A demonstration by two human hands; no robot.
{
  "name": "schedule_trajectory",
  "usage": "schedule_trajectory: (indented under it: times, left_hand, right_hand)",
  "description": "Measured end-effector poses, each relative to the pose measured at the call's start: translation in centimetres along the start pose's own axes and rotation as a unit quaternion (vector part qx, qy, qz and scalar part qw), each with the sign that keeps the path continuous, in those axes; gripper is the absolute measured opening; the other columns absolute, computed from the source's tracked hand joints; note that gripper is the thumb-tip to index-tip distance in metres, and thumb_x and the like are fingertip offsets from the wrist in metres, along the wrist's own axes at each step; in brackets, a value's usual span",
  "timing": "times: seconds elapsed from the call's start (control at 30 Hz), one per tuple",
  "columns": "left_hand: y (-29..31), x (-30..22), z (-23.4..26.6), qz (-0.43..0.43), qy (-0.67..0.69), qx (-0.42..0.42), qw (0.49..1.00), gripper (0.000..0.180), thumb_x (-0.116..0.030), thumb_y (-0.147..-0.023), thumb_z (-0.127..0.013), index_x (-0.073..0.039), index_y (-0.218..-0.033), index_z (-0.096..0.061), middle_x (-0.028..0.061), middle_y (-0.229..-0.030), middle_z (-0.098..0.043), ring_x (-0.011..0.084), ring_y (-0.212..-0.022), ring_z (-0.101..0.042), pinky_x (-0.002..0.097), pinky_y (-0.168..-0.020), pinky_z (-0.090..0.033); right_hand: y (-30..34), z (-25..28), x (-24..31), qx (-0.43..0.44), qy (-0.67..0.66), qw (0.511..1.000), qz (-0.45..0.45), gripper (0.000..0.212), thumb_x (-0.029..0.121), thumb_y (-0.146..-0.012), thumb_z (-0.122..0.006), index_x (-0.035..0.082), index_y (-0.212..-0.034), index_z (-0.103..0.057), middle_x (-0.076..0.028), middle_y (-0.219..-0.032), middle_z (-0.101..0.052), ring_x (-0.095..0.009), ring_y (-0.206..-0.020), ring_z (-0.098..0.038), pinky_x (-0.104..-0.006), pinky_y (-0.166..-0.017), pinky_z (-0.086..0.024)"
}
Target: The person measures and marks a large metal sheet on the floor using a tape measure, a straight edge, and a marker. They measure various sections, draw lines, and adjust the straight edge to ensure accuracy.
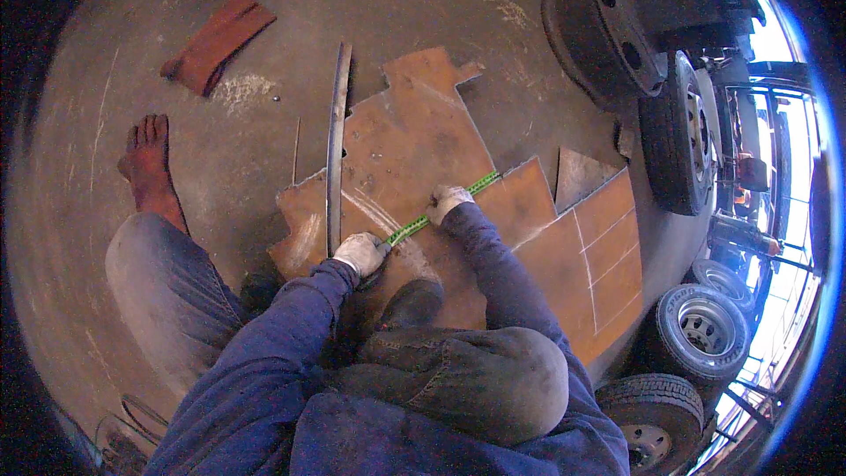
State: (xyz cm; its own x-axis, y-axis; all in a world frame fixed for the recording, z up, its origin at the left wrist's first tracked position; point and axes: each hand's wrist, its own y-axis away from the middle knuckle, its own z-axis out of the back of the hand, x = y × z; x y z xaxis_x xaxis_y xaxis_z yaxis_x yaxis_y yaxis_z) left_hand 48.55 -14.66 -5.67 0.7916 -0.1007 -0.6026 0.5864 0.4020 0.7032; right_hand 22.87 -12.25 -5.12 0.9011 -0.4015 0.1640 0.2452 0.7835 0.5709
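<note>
A bright green tape measure (pixel 410 229) lies stretched across a rust-brown steel sheet (pixel 414 137) with an irregular cut outline. My left hand (pixel 360 254), in a pale work glove, is closed on the tape's nearer left part, next to the lower end of a long narrow metal bar (pixel 336 141). My right hand (pixel 448 203), gloved too, grips the tape farther right with curled fingers. Beyond it the tape runs on to a notch in the sheet's edge. White chalk lines (pixel 586 264) mark off rectangles on the sheet's right part.
Two rust-red gloves lie on the floor: one (pixel 152 163) by my left knee, one folded (pixel 220 44) farther off. A wheel rim (pixel 599 40) and an upright tyre (pixel 677 137) stand at right, with more wheels (pixel 702 328) nearer. A triangular plate (pixel 583 178) lies by the sheet.
</note>
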Motion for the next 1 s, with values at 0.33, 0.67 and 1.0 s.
schedule_trajectory:
  times: [0.33,0.67,1.0]
  left_hand:
    - [-0.8,0.2,-0.6,0.003,-0.009,0.008,1.000,0.045,-0.046,-0.097,-0.055,-0.008,-0.110,-0.075,0.0225,-0.109,-0.071,0.0409,-0.108,-0.066,0.0489,-0.097,-0.050]
    - [-5.7,-1.5,5.8,-0.069,0.103,-0.163,0.979,0.037,-0.038,-0.099,-0.061,-0.002,-0.098,-0.073,0.0216,-0.090,-0.073,0.0379,-0.089,-0.071,0.0448,-0.082,-0.054]
    - [-9.5,0.4,18.5,0.030,-0.059,-0.114,0.991,0.040,-0.043,-0.093,-0.065,-0.006,-0.103,-0.077,0.0185,-0.097,-0.075,0.0338,-0.096,-0.073,0.0436,-0.090,-0.054]
  right_hand:
    - [4.2,3.7,-4.0,-0.206,-0.641,0.729,-0.122,0.020,0.019,-0.089,-0.070,0.002,-0.097,-0.066,-0.008,-0.075,-0.065,-0.016,-0.069,-0.062,-0.0346,-0.059,-0.053]
    - [14.7,-5.2,-7.4,-0.250,-0.751,0.588,-0.167,0.029,0.017,-0.089,-0.076,0.005,-0.114,-0.067,-0.007,-0.090,-0.069,-0.019,-0.074,-0.065,-0.0321,-0.065,-0.056]
    - [13.0,-6.5,-3.0,-0.139,-0.706,0.670,-0.184,0.024,0.015,-0.091,-0.074,0.005,-0.112,-0.067,-0.005,-0.089,-0.069,-0.017,-0.073,-0.066,-0.0317,-0.063,-0.055]
